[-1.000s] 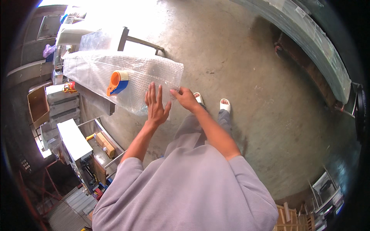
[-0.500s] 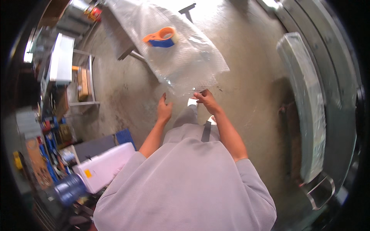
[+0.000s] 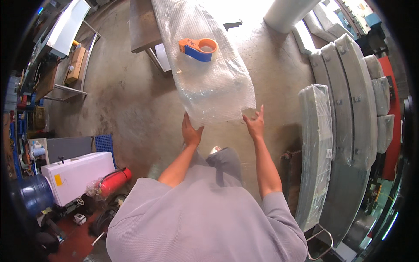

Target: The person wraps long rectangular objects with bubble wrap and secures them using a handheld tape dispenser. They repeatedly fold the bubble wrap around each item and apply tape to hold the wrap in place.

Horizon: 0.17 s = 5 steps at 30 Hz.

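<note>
A long sheet of clear bubble wrap (image 3: pixel 209 83) lies over a narrow table (image 3: pixel 142 26) and hangs off its near end. On the wrap sits an orange and blue tape dispenser (image 3: pixel 198 49). My left hand (image 3: pixel 190 131) is flat against the wrap's near left corner, fingers pointing up under the edge. At the near right corner, my right hand (image 3: pixel 255 124) has its fingers spread, the fingertips just touching the edge. Neither hand visibly grips the sheet. My grey trousers and one shoe (image 3: pixel 214 150) show below the hands.
Curved grey parts (image 3: pixel 345 96), one in plastic film (image 3: pixel 315 144), lie stacked on the right. At lower left are a white box (image 3: pixel 78 174), a red fire extinguisher (image 3: pixel 114 181), a blue barrel (image 3: pixel 32 194) and a blue crate (image 3: pixel 104 144). Shelving (image 3: pixel 65 56) lines the left.
The view has swung, so the table and wrap now run straight ahead. Both hands have spread apart to the wrap's two near corners; the right hand's fingers have spread apart.
</note>
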Motion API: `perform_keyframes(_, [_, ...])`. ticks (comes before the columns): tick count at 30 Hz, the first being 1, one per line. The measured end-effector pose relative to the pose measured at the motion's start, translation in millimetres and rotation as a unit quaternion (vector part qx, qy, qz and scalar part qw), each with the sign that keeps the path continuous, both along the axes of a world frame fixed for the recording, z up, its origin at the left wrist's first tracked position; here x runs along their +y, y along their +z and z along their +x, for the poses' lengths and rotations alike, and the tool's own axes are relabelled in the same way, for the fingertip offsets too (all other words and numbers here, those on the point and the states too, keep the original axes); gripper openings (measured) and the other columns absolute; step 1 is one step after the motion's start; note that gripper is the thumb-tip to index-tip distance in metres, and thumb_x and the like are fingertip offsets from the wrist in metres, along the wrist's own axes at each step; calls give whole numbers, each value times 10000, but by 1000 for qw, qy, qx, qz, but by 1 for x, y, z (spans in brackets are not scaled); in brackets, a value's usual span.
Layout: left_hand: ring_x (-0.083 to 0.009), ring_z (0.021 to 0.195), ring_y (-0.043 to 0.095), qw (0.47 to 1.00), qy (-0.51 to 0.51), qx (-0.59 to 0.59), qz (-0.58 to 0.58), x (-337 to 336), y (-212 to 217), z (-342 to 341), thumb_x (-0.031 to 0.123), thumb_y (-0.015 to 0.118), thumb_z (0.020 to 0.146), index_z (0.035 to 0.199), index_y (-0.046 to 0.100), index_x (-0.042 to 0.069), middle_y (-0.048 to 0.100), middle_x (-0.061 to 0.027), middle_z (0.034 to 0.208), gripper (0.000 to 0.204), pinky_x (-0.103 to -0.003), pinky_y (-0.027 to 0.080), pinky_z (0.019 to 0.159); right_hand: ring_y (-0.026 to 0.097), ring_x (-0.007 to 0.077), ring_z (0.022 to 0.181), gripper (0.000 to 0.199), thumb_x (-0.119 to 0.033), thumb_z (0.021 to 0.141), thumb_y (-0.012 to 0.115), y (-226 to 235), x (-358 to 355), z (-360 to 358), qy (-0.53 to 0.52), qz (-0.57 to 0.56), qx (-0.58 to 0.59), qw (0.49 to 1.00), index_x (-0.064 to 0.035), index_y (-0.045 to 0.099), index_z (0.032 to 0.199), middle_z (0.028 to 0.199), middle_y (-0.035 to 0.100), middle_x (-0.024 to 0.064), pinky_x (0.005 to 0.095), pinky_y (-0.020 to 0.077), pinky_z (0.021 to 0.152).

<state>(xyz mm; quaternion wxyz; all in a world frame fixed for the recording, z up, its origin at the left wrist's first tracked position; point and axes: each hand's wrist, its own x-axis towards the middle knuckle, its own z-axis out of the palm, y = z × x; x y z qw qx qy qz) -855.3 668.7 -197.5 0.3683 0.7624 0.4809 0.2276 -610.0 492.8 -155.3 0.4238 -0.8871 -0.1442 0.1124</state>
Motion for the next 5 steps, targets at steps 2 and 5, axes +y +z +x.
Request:
perform_keyframes(2, [-421,1413,440,998,10,6,-54,4,-11,1,163,829,775,1606,279,68,422,-221,1579,1001,-435,396,1150,688,324,1089,1104,-381,779,894,-11,16,20,43,16,-60,997,-94,254,1632,1346,650,222,416,540,948])
perform_keyframes(5, [-411,1437,428,993,70,-34,-94,-7,-25,-2,112,800,782,1620,282,140,392,-216,1608,985,-412,387,1161,658,372,1182,1082,-420,819,850,-30,18,50,118,1,60,991,-145,216,1651,1442,589,221,422,507,1024])
